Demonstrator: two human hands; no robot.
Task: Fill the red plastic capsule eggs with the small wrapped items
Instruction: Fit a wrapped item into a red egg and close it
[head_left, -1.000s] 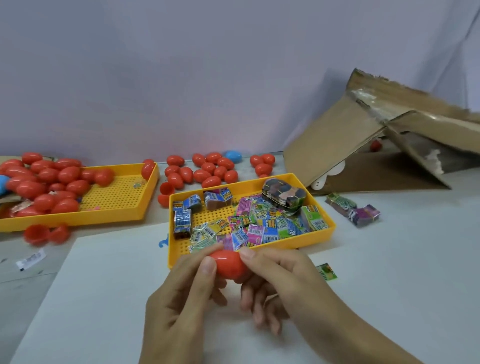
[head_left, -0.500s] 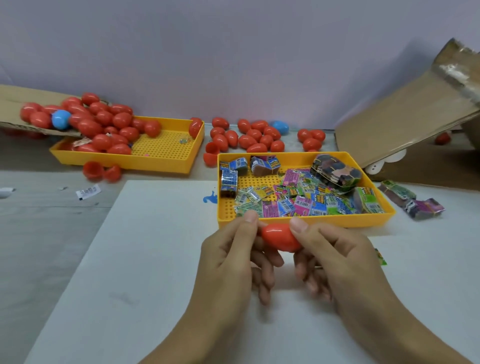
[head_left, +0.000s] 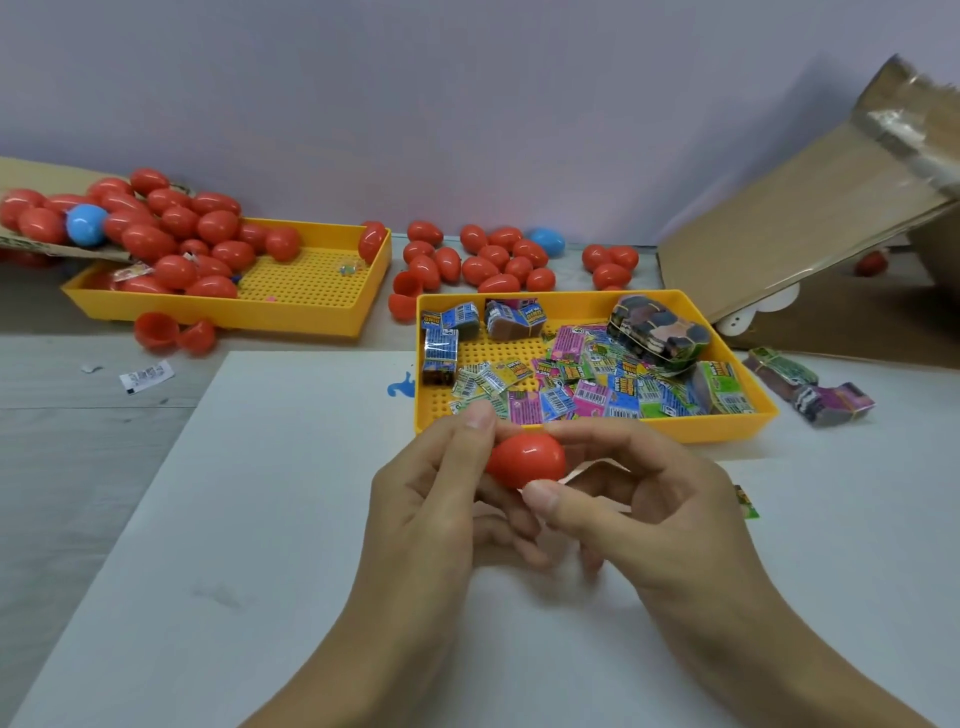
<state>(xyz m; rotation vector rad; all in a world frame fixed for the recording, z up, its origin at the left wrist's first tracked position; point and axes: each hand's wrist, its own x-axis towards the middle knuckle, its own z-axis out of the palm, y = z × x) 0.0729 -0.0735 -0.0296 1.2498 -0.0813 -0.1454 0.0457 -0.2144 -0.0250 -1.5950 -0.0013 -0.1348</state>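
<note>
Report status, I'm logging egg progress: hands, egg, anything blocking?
Left hand and right hand both pinch one closed red egg. Held above the white board, just short of the wrapped-items tray. Nothing in the way.

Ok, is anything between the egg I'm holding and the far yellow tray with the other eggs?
Nothing visible blocks it. The red egg is held by both hands; bare white board and table lie toward the far tray.

Both hands, the left hand (head_left: 431, 499) and the right hand (head_left: 649, 499), are bare, with short trimmed nails. The forearms are bare too; no sleeve, ring or watch shows.
</note>
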